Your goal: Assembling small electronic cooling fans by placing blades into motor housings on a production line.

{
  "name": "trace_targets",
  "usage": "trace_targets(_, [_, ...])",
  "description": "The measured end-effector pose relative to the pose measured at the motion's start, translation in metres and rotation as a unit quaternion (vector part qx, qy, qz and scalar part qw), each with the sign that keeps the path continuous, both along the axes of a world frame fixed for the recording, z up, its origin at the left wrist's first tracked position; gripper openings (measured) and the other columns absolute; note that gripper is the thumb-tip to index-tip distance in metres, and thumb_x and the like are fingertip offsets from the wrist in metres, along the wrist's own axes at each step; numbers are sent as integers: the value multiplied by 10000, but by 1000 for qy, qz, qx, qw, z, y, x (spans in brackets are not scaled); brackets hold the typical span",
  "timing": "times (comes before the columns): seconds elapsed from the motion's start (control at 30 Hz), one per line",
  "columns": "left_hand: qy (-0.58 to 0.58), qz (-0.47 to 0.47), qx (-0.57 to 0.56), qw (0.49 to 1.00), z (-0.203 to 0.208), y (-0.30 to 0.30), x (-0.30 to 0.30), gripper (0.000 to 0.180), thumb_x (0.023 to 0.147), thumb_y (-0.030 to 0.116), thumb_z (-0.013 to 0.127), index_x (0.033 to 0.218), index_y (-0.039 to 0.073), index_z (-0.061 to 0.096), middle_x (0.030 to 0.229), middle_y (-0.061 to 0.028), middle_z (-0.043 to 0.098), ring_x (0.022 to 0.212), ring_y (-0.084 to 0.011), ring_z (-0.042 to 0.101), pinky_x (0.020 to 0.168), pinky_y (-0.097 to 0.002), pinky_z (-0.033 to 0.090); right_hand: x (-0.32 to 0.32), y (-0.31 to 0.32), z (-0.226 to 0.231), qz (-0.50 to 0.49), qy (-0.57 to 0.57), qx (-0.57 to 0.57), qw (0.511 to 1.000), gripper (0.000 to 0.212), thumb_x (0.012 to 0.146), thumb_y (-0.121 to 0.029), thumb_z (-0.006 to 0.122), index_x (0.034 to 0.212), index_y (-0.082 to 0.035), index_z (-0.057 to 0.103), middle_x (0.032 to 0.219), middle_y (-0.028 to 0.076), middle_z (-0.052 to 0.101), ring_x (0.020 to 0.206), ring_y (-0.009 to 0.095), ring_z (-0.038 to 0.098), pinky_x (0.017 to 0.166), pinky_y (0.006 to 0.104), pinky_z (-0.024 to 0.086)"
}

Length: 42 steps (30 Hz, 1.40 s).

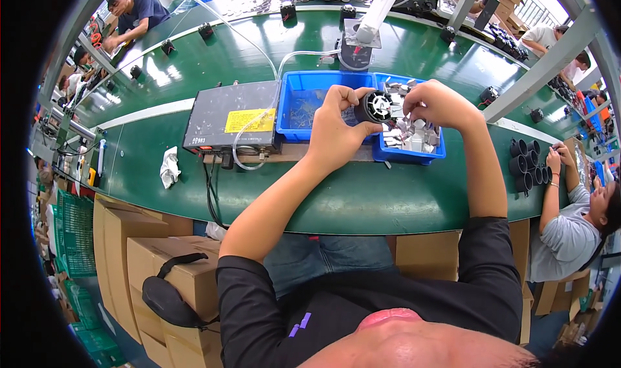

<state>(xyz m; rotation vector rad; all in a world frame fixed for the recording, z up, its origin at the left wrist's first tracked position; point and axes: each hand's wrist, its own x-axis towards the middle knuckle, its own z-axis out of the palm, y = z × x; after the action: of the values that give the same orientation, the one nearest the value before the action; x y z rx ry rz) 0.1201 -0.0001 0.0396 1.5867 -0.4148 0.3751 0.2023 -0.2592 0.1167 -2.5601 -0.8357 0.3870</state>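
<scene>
My left hand (pixel 336 125) grips a round black housing (pixel 375 107) between thumb and fingers. Its silver spoked face is turned toward the right. Close beside that, my right hand (pixel 443 104) is bent over a blue bin (pixel 414 157) heaped with small silver metal pieces (pixel 417 138). The right fingertips are pinched together just above the pieces, near the housing; whatever they hold is too small to make out. A second blue bin (pixel 304 135), behind my left hand, has thin scraps scattered on its bottom.
Left of the bins stands a grey control box (pixel 220 112) with a clear hose and cables. Crumpled white paper (pixel 169 167) lies on the green bench. Black cups (pixel 519 165) sit at right by a co-worker (pixel 572 212). Beyond, a green conveyor (pixel 246 51) carries black parts. A grey post (pixel 543 64) slants at right.
</scene>
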Motion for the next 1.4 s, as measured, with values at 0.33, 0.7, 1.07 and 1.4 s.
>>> trace_targets(0.33, [33, -63, 17, 997, -5, 5, 5, 610, 708, -52, 918, 1118, 59, 481, 1291, -173, 779, 1160, -264, 742, 1025, -379, 556, -15, 13, 10, -41, -51, 395, 916, 161, 863, 49, 810, 1001, -23, 769, 963, 64, 773, 807, 139, 677, 765, 257, 555])
trace_targets(0.7, [52, -91, 38, 994, 9, 9, -2, 631, 717, -127, 862, 1149, 92, 457, 1328, -164, 727, 1346, -273, 682, 1112, -372, 506, -31, 38, -5, -45, 113, 450, 885, 157, 899, 65, 801, 1047, 28, 764, 892, 54, 740, 770, 95, 645, 736, 204, 527])
trace_targets(1.07, [31, -102, 27, 994, 2, 10, 0, 616, 710, -69, 910, 1153, 62, 503, 1216, -175, 781, 1224, -296, 752, 1028, -389, 559, -35, 40, 0, -11, 26, 413, 910, 163, 899, -9, 848, 1056, 2, 803, 913, 39, 722, 758, 97, 608, 702, 227, 487])
trace_targets(1.4, [79, -194, 50, 977, 12, 17, 1, 601, 742, -76, 888, 1192, 61, 513, 1202, -182, 761, 1179, -315, 746, 1038, -422, 547, -28, 28, 2, 139, 13, 298, 944, 157, 856, -55, 886, 1008, -47, 846, 1013, 50, 702, 838, 126, 587, 741, 267, 463])
